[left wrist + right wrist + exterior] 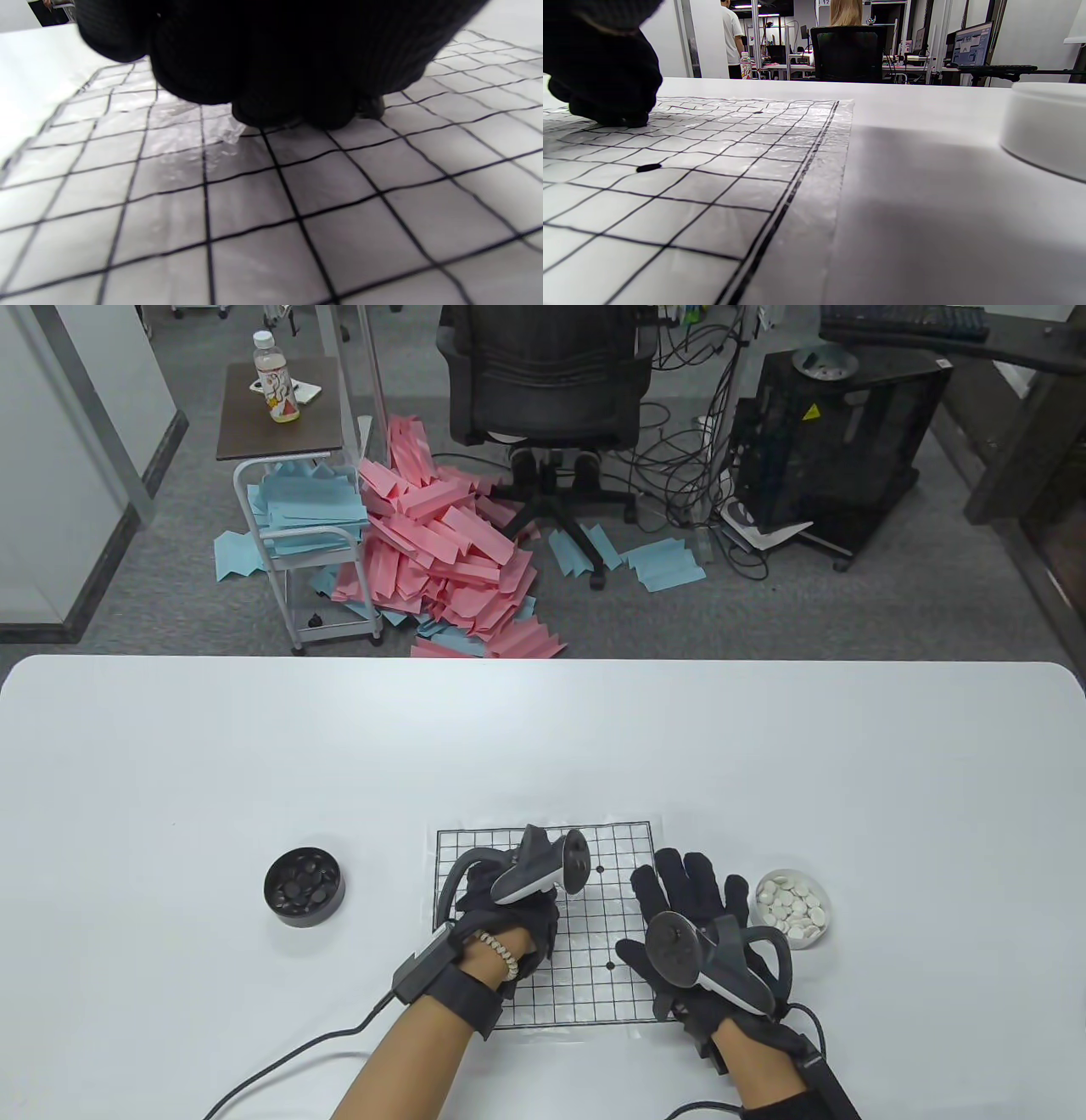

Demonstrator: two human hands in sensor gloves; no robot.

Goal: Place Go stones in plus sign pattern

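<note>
White surface [254,746] carries grid board [624,848], left hand [509,912] curled fingertips-down on it, grasp can't be told, right hand [696,925] flat and empty, black stones bowl [304,887] left, white stones bowl [793,908] right, no stones visibly placed.

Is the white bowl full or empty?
Partly full: the white bowl holds a heap of white stones, seen from above.
</note>
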